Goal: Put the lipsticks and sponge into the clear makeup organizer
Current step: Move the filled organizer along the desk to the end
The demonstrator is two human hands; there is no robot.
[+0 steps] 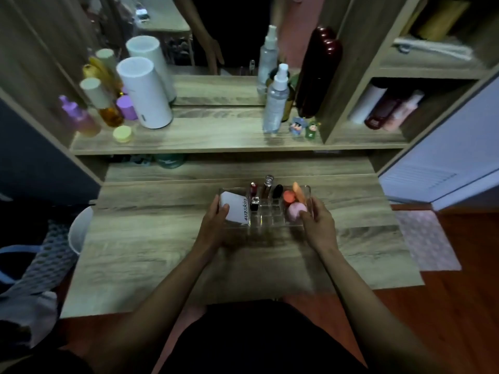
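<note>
Lipsticks: standing in the organizer's middle slots.
Sponge: in its right compartment.
Grip: left hand and right hand clasp the organizer's ends on the desk.
Left: seemingly nothing.

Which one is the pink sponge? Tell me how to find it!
Look at the wooden dressing table, then the clear plastic makeup organizer held between both hands. In its right end compartment, nearest the right hand, sits the round pale pink sponge, bigger and paler than the orange pieces behind it.
</note>
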